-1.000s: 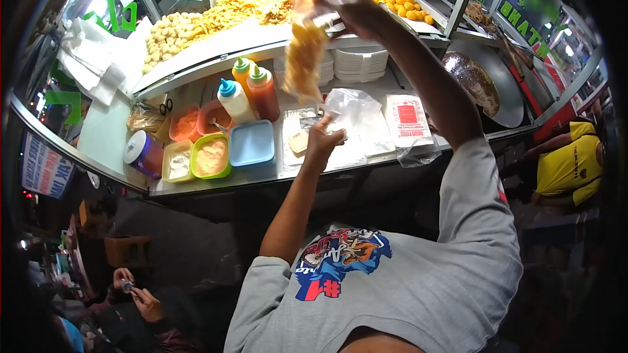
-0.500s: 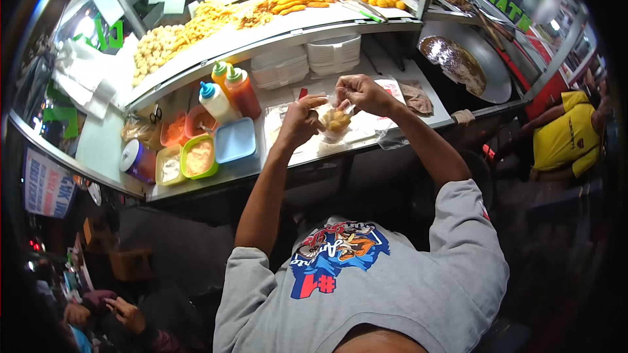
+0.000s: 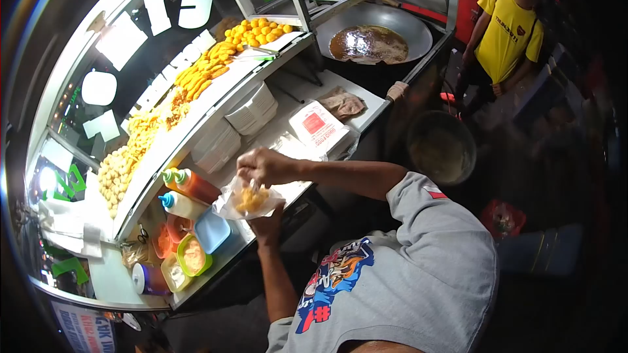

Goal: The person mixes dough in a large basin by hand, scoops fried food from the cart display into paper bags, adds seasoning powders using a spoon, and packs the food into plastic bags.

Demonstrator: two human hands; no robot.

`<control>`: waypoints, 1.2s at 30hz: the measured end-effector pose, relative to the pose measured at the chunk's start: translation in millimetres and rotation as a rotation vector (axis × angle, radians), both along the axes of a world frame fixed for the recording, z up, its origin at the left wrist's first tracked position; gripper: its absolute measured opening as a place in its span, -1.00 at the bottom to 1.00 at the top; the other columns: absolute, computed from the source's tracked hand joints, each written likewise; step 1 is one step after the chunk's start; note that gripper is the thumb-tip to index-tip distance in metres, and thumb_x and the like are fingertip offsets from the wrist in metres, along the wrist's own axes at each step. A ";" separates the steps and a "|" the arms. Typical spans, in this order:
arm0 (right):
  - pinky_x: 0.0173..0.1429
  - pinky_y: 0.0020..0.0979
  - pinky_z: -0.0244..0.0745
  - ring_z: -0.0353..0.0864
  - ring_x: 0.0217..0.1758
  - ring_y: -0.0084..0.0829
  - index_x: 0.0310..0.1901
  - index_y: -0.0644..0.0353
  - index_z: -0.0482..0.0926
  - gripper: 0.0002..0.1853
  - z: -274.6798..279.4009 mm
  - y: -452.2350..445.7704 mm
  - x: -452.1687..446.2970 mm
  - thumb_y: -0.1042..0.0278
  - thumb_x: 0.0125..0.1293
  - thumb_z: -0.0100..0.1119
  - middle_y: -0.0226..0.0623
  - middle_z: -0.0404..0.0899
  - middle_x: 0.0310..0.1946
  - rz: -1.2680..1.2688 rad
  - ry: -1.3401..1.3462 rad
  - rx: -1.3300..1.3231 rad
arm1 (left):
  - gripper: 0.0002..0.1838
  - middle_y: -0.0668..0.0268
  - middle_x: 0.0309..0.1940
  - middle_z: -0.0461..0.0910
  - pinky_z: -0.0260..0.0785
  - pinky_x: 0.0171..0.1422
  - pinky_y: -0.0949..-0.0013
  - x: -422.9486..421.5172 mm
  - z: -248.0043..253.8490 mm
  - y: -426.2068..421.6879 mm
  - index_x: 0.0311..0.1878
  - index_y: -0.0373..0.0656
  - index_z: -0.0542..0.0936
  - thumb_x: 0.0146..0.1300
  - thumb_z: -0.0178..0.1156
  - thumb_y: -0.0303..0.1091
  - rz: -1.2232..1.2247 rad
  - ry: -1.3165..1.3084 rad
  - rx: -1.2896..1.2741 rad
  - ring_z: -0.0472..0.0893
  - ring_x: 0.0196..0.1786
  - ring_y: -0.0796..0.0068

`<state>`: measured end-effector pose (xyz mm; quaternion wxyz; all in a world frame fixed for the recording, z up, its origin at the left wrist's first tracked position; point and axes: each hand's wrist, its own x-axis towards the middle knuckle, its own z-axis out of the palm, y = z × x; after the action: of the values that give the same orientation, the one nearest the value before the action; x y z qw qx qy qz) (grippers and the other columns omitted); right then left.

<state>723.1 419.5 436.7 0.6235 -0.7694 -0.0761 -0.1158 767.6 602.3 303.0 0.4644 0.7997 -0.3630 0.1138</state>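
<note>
A clear bag (image 3: 227, 209) of yellowish food (image 3: 250, 200) is cupped in the half-curled left hand (image 3: 267, 223); the right hand (image 3: 261, 166) is bent over its mouth, whether gripping cannot be told; sauce bottles (image 3: 197, 186) are set left of the hands on the desk (image 3: 375, 102).

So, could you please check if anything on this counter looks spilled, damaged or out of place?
I see no clear spill or damage, including around the held bag of food. What stands out slightly is the brown cloth: it lies crumpled, untidy beside the neatly stacked printed packs, near the wide pan.
</note>
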 end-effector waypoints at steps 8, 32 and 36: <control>-0.09 -0.07 0.42 0.64 -0.29 -0.09 -0.24 0.13 0.63 -0.47 40.7 14.1 6.9 -0.27 0.19 0.13 -0.12 0.63 -0.49 0.411 -0.134 -1.135 | -0.33 0.17 0.01 0.49 0.40 0.18 0.21 8.2 -19.2 28.4 0.20 -0.31 0.35 0.02 0.41 -0.44 -0.044 0.048 -0.103 0.51 0.08 0.32; -0.12 -0.18 0.59 0.71 -0.17 -0.13 -0.31 0.20 0.68 -0.82 12.1 499.0 468.5 0.43 0.10 0.10 -0.06 0.69 -0.28 0.319 -0.240 -0.758 | -0.12 0.14 0.03 0.50 0.46 0.16 0.18 15.5 16.8 290.4 0.22 -0.25 0.31 -0.18 0.58 -0.28 0.700 0.248 0.106 0.55 0.04 0.27; -0.16 -0.20 0.62 0.72 -0.15 -0.14 -0.31 0.17 0.72 -0.75 -25.5 522.2 475.6 0.32 -0.09 0.37 -0.05 0.69 -0.24 0.312 -0.131 -0.814 | -0.14 0.13 0.05 0.47 0.47 0.17 0.17 15.2 -10.2 316.7 0.23 -0.26 0.29 -0.17 0.56 -0.44 0.826 0.435 -0.220 0.54 0.05 0.28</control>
<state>1198.7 941.7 411.2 0.2736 -0.9227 -0.2701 -0.0292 782.8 919.0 292.8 0.5275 0.8284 0.1051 0.1565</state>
